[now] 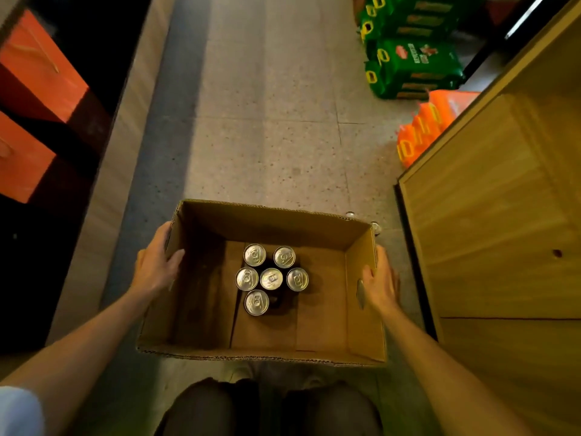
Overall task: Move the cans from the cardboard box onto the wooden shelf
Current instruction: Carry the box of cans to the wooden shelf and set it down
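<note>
The light is dim and yellowish, brightest on the floor (267, 89) in the middle. The can tops (271, 278) shine with glare, and the box (261, 357) holds dark shadow. Edges look bent and blurry.

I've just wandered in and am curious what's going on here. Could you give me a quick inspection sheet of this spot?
Surface: speckled stone floor; the cardboard box sits open on it.
Job's things: six cans stand upright, clustered mid-box; wooden shelf at right, no cans seen on it.
Clutter: two can tops peek out behind the box's far right corner.
Hands: left hand grips the left wall, right hand the right wall by its handle slot.
Cables: nothing seen.
Surroundings: green packs and orange packs on the floor; orange bags at left.
</note>
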The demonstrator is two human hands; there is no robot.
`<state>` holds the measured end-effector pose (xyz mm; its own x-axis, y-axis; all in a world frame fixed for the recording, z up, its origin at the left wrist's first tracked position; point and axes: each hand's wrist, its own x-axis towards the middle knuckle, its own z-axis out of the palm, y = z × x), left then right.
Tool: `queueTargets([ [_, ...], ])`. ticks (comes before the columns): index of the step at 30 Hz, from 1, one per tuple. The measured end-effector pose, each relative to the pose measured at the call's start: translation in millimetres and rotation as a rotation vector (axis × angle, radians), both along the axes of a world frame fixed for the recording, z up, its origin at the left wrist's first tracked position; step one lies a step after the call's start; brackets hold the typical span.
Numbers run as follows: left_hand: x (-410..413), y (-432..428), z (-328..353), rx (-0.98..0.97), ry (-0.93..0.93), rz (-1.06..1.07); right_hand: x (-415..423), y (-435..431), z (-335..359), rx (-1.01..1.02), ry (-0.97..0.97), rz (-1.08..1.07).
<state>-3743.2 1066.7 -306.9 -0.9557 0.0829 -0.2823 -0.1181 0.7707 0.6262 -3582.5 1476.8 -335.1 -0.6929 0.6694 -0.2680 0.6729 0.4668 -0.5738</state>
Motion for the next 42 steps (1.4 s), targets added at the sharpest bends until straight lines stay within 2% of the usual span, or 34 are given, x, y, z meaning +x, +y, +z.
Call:
queueTargets([
  [4, -1.3, -1.3, -81.6, -0.007, 0.018, 0.021, -9.1, 1.7, -83.5, 0.012, 0.029, 0.035],
  [9, -3.4, 6.9, -161.2, 0.065, 0.019, 0.066, -20.7, 10.7, -152.3, 0.011, 0.086, 0.080],
  [17, -22.5, 22.4, -242.4, 0.053, 0.026, 0.113, -38.6, 34.6, -222.2, 0.009, 0.133, 0.105],
  [28, -39.6, 23.3, -264.7, 0.033, 0.007, 0.095, -48.4, 40.5, -237.2, 0.039, 0.110, 0.129],
  [35, -30.8, 22.3, -276.6, 0.041, 0.055, 0.058, -40.7, 35.0, -248.8, 0.062, 0.139, 0.131],
  [42, -26.1, 20.8, -279.2, 0.049, 0.091, 0.039, -38.6, 33.5, -251.6, 0.116, 0.090, 0.122],
])
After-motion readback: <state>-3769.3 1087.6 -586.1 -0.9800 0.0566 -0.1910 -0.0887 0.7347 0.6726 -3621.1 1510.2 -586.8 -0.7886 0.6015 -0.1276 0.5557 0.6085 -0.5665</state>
